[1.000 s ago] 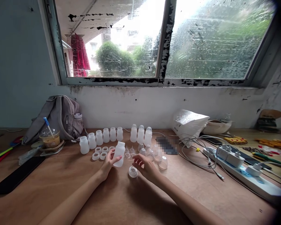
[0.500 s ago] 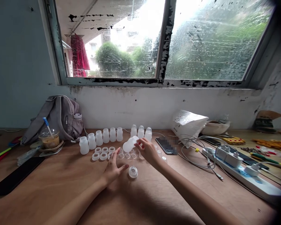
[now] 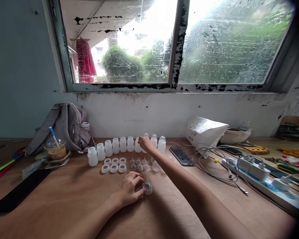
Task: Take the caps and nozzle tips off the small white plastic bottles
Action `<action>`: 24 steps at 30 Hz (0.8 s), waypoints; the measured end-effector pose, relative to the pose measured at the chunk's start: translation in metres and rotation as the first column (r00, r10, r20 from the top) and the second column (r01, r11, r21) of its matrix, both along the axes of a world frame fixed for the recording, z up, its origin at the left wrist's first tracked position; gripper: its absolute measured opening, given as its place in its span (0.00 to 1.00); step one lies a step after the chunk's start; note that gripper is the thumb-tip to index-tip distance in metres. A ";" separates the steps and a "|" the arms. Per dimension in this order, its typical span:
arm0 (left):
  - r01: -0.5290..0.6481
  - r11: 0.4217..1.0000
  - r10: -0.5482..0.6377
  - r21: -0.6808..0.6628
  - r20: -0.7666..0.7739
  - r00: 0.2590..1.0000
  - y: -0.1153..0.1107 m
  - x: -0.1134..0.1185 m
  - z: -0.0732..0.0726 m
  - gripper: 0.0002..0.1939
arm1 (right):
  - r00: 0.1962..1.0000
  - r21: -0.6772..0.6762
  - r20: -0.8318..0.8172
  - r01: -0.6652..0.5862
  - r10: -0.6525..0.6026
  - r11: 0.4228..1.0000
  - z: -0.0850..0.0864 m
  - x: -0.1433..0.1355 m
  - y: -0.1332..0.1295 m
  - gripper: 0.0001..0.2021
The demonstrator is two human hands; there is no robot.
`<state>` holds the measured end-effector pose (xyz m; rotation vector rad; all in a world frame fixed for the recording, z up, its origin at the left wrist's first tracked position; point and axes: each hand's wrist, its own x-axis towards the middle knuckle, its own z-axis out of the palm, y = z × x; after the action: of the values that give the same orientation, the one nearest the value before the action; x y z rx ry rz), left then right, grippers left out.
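Note:
At the back of the table, my right hand (image 3: 145,144) has its fingers closed at the neck of a frosted baby bottle (image 3: 137,146), which stands upright at the right end of a row of open bottles (image 3: 108,148). Nearer to me, the thumb and fingers of my left hand (image 3: 131,186) close on the left side of a clear bottle nipple in its collar (image 3: 147,188), resting on the tabletop. White collar rings (image 3: 114,168) lie in two rows beyond that hand. Clear nipples (image 3: 139,167) sit beside them. Capped bottles (image 3: 161,144) stand right of my right hand, one partly hidden.
Clear domed caps (image 3: 155,166) lie partly behind my right forearm. To the right are a phone (image 3: 180,156), tangled cables (image 3: 214,176) and a power strip (image 3: 269,186). A drink cup (image 3: 55,151), a backpack (image 3: 69,126) and a black flat object (image 3: 20,191) occupy the left.
My right hand has carried the tilted bottle back to the row, where it stands upright. My left hand has moved right and closed on the nipple with its collar.

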<state>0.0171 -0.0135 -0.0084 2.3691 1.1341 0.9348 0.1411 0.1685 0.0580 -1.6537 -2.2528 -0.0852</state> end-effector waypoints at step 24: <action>-0.139 0.988 0.147 0.073 -0.119 0.982 0.005 0.001 -0.013 0.15 | 0.930 0.069 -0.089 -0.351 0.356 0.934 -0.060 0.045 -0.143 0.15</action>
<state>0.0183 -0.0089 -0.0214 2.4537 1.3569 0.8928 0.1864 0.0257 -0.0018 -1.1742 -2.4083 0.0277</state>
